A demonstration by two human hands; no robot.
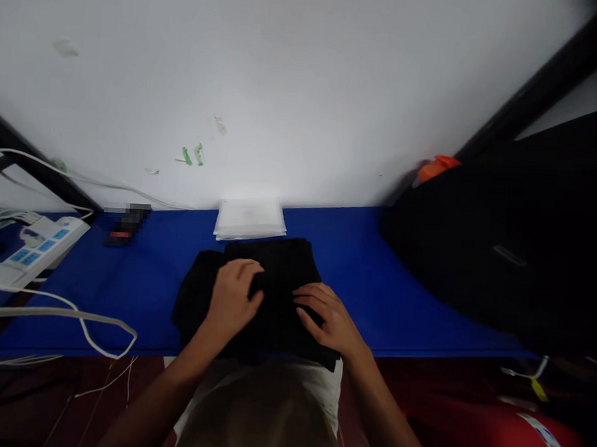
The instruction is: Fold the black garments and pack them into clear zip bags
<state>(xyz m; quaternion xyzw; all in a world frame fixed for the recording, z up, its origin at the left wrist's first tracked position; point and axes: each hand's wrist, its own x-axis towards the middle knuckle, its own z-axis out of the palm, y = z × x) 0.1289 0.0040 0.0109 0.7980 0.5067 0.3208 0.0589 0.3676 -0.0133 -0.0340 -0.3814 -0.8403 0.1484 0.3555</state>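
A folded black garment point(276, 262) lies on the blue table point(357, 253) just in front of me. My left hand point(232, 297) rests on its left half, fingers curled down and pinching the fabric. My right hand point(323, 318) lies on its right half with fingers stretched toward the left, pressing the cloth. Behind the garment sits a stack of clear plastic bags point(250, 219) against the wall.
A large heap of black cloth point(502, 247) fills the table's right end, with an orange object point(436, 167) behind it. At the left are a white power strip point(34, 246), loose white cables point(73, 315) and a small dark item point(125, 226). A white wall stands behind.
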